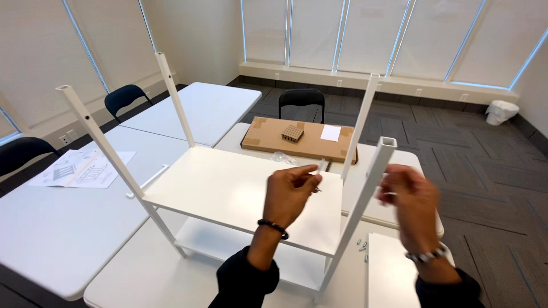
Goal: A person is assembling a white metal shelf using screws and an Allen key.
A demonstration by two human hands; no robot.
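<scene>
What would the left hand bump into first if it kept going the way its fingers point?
Probably the near white leg of the upturned shelf unit: the left hand points right, toward it. Depth is hard to judge, so it might pass just in front.

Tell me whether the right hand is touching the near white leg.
Cannot tell: in the head view the right hand is motion-blurred beside the near white leg.

Four legs stick up from the shelf unit on the table; the near-right leg stands between left hand and right hand. Top panel open between legs. Cardboard box blocks the far edge. Screws litter the near-right corner.
</scene>
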